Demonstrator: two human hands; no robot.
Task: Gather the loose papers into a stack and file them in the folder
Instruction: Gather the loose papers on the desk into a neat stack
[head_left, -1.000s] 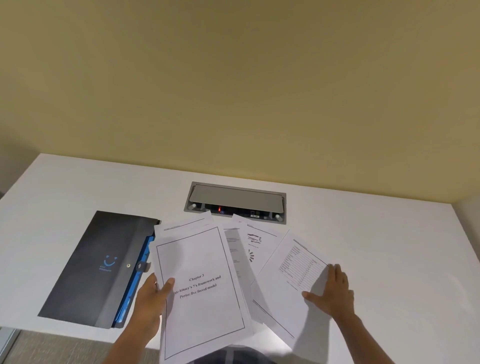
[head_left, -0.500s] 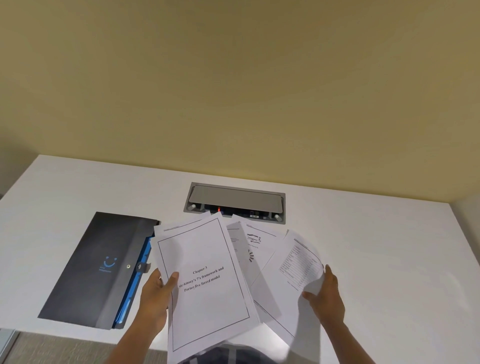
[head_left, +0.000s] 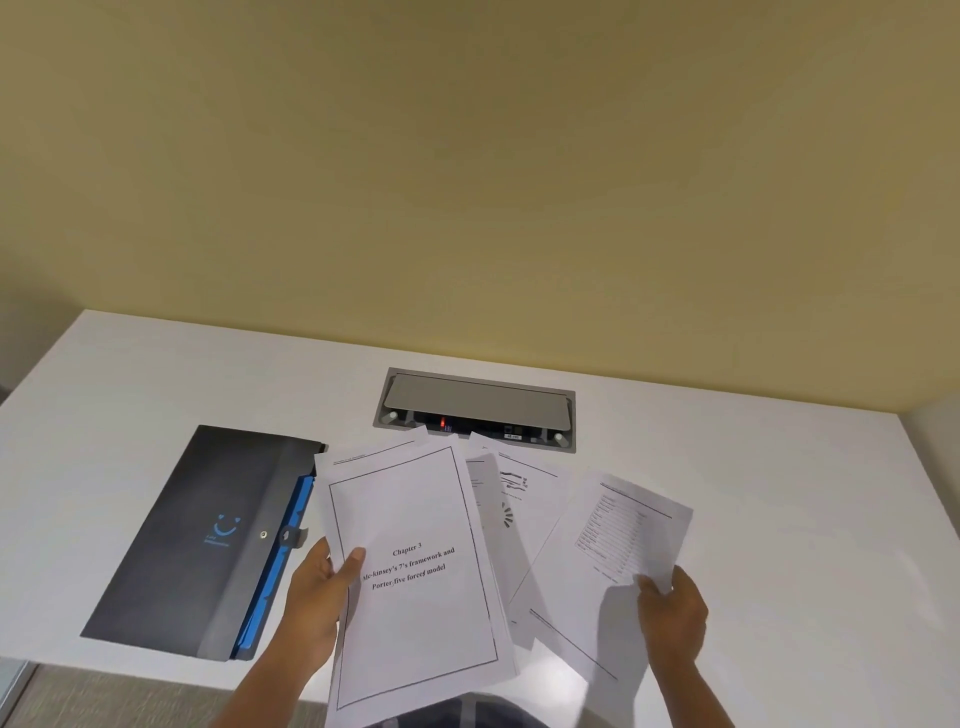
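- The right hand (head_left: 672, 608) has lifted the table page (head_left: 613, 561) off the counter (head_left: 779, 493); a second ago it pressed that page flat. It now pinches the page's right edge, thumb on top.
- The left hand (head_left: 317, 597) still grips the cover page (head_left: 415, 571) at its left edge, with more sheets behind it.
- Two more papers (head_left: 511, 499) are fanned between the cover page and the table page.
- The folder (head_left: 208, 530), dark grey with a blue smiley logo, lies on the counter just left of the cover page. Its snap flap is shut, and blue inner pockets show along its right edge.
- The cover page reads "Chapter 3, Mc-kinsey's 7's framework and Porter five forces model".
- A grey socket box (head_left: 475, 408) is set into the counter behind the papers.
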